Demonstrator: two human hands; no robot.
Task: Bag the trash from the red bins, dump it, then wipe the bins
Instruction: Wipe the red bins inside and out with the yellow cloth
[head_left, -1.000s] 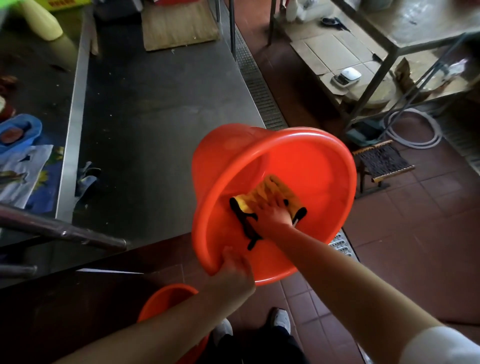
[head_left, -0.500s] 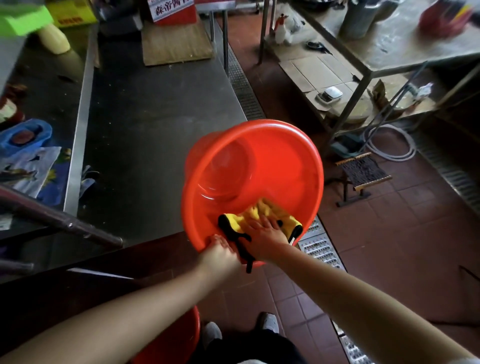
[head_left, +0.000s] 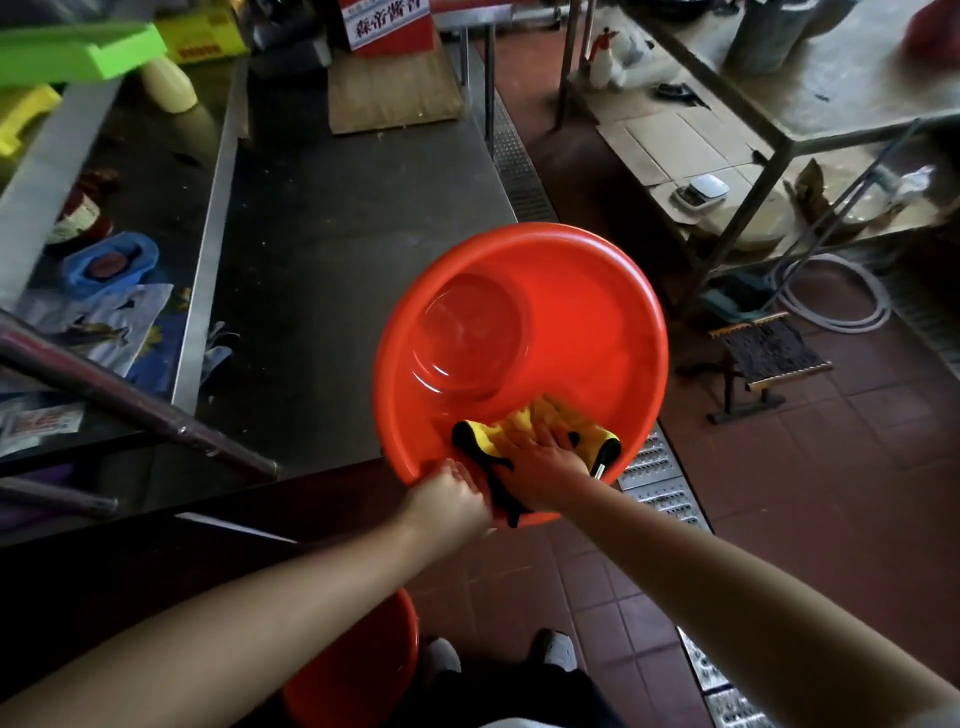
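Over the near edge of the long grey metal table (head_left: 322, 249), a person holds up a big round red plastic bin (head_left: 571, 332), tipped so its open mouth faces the camera. The left hand (head_left: 449, 496) curls its fingers over the bin's near rim and grips it. The right hand (head_left: 545, 462) lies flat, fingers spread, and presses a soft yellow cloth with black edging (head_left: 524, 423) on the inside wall, close to that same rim. No trash shows inside, so this looks like the wiping step.

The bin looks light, since one hand keeps it up. Its plastic is shiny and smooth, so it may slip or swing when pushed. The rolled rim is the best place to hold, just where the left hand is. The cloth is floppy and needs a flat palm to stay put.

A second red bin (head_left: 363, 670) stands on the brown tiled floor (head_left: 857, 467) by the person's shoes, partly hidden.
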